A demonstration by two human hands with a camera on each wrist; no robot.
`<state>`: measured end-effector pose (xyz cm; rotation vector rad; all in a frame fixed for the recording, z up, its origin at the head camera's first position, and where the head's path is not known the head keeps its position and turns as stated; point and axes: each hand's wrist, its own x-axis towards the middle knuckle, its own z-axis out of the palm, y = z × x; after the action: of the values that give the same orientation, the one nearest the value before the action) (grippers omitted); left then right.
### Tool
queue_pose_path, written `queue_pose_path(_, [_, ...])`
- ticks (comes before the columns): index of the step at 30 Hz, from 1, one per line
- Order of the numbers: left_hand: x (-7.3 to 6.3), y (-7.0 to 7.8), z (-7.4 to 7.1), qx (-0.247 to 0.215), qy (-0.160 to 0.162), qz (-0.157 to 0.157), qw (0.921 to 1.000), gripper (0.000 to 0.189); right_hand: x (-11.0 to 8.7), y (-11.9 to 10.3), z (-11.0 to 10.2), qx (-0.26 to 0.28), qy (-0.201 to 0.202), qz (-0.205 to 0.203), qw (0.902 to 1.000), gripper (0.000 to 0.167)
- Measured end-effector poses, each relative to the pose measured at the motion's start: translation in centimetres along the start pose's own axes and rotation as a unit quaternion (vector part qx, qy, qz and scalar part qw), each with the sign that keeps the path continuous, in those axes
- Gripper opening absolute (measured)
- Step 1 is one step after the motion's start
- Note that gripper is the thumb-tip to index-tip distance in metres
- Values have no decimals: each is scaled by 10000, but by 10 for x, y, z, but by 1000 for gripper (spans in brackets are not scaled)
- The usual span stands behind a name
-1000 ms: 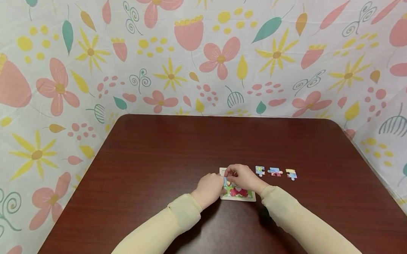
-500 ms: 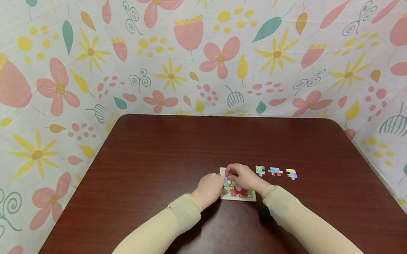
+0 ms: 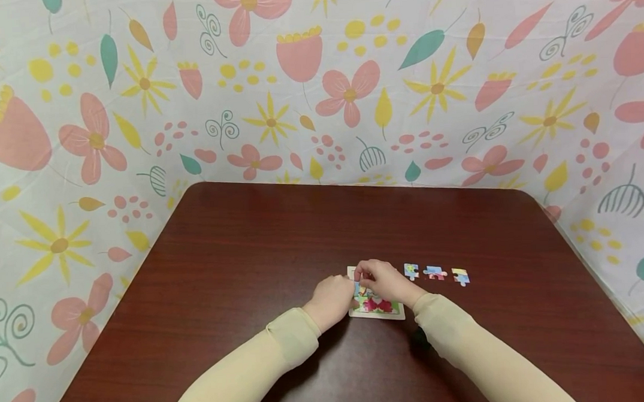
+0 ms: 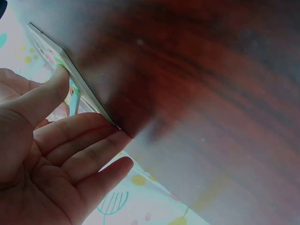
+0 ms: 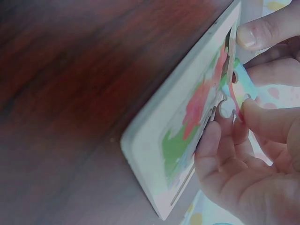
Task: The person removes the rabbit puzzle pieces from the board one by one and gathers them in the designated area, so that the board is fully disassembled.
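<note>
While the right hand [image 3: 386,280] pinches a tilted blue, green and red jigsaw piece [image 5: 241,89] over a pale-rimmed rectangular puzzle board [image 5: 140,146], the left hand [image 3: 330,299], fingers loosely extended, touches the board's left edge. Three multicoloured jigsaw pieces [image 3: 435,273] lie right of the board.

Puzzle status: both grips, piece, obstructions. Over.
Left grip touching left edge of board. Right grip pinches puzzle piece, tilted, not seated. Three loose pieces right of board, seemingly out of the way.

Flowered backdrop [image 3: 274,86] behind reddish-brown table [image 3: 270,239]
</note>
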<state>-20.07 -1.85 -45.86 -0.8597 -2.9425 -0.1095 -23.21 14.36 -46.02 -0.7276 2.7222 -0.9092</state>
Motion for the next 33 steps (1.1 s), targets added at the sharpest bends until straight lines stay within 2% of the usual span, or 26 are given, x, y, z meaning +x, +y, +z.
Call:
queue_pose_path(5, [1, 0, 2, -46, -71, -10, 10000, 25, -1, 3, 1, 157, -47, 34, 9999, 9])
queue_pose_path(12, [2, 0, 1, -90, 40, -37, 9999, 30, -2, 4, 1, 378, -46, 28, 9993, 9])
queue_pose_path(19, [3, 4, 0, 114, -20, -152, 9998, 30, -2, 7, 4, 564, 60, 55, 9984, 11])
queue_pose_path(25, [3, 5, -1, -33, -89, -300, 9995, 29, -1, 6, 4, 711, 192, 299, 9968, 12])
queue_pose_path(33, [5, 8, 0, -56, -86, -371, 9993, 26, 2, 4, 2, 695, 100, 516, 9962, 11])
